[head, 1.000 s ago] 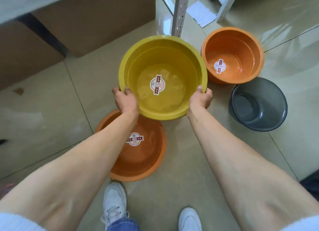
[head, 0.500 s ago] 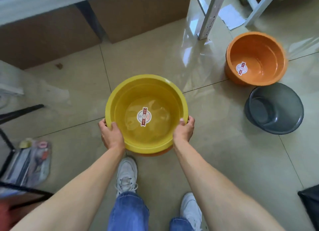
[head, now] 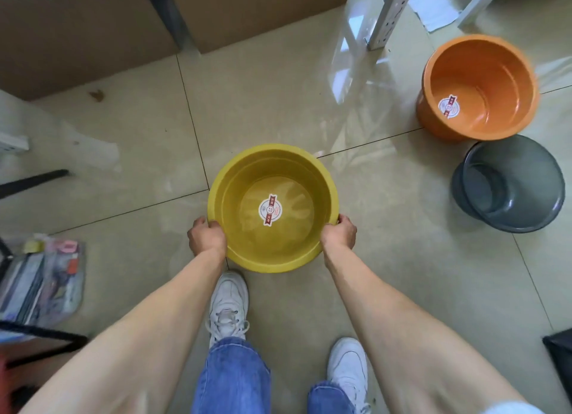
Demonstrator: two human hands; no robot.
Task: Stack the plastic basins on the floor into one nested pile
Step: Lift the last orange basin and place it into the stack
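A yellow basin (head: 291,246) with a round sticker inside sits low in front of my feet. My left hand (head: 205,237) grips its left rim and my right hand (head: 339,234) grips its right rim. The wide orange basin seen earlier is hidden under the yellow one. A deeper orange basin (head: 495,82) stands on the floor at the far right. Just in front of it, a dark grey basin (head: 523,178) rests tilted on the tiles.
Cardboard boxes (head: 77,32) line the far wall. White metal rack legs (head: 388,14) stand at the back right, beside a sheet of paper. A plastic pouch of items (head: 43,283) and black chair legs lie at the left. My white shoes (head: 229,305) are just behind the yellow basin.
I have carried the yellow basin from above the floor down over the wide orange basin, which is now covered. The view has tilted down and left.
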